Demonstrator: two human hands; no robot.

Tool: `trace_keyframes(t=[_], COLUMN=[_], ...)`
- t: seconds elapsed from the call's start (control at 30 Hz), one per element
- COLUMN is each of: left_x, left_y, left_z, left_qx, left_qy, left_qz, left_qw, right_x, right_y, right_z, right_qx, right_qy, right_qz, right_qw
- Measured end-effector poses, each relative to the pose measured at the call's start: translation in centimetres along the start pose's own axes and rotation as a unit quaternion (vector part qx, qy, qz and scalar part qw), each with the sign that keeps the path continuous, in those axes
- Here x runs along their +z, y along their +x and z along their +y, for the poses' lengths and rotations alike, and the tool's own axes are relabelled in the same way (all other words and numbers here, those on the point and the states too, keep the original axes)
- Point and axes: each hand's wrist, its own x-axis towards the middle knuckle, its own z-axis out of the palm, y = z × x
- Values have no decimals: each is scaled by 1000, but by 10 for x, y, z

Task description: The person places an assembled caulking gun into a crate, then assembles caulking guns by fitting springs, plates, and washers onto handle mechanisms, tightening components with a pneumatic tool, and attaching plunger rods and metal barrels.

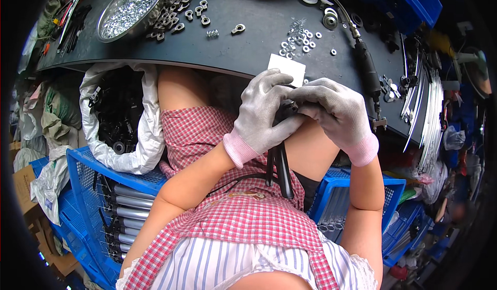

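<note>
- The left hand [261, 111], in a grey knit glove with a pink cuff, is wrapped around the upper end of a dark rod-like part [281, 160], fingers curled tight on it.
- The right hand [331, 111], gloved the same way, closes over the top of that part, its fingertips touching the left hand's.
- The dark rod-like part hangs down between the 2 hands over the person's lap, just below the edge of the dark worktable [248, 31].
- A white card [288, 68] lies at the table edge, just behind the hands.
- Loose washers [299, 39] are scattered beyond it; a metal bowl [129, 8] of small silver parts sits far left.
- Blue crates [90, 186] flank the knees, the left one holding grey tubes [132, 207].
</note>
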Motion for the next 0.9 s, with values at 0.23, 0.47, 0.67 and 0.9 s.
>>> trace_keyframes(t=[0.23, 0.47, 0.67, 0.9], left_x=[1, 3, 1, 1], left_y=[0, 0, 0, 1], left_z=[0, 1, 1, 0], left_qx=[-6, -26, -15, -7], left_qy=[-6, -7, -21, -10], left_qz=[1, 8, 7, 3], left_qw=[1000, 1000, 1000, 1000], right_x=[8, 9, 7, 12], right_y=[-3, -5, -1, -1], right_z=[19, 14, 9, 11], right_qx=[17, 34, 17, 32], right_qy=[164, 120, 23, 78], right_qz=[15, 47, 60, 64], right_qw=[986, 991, 998, 994])
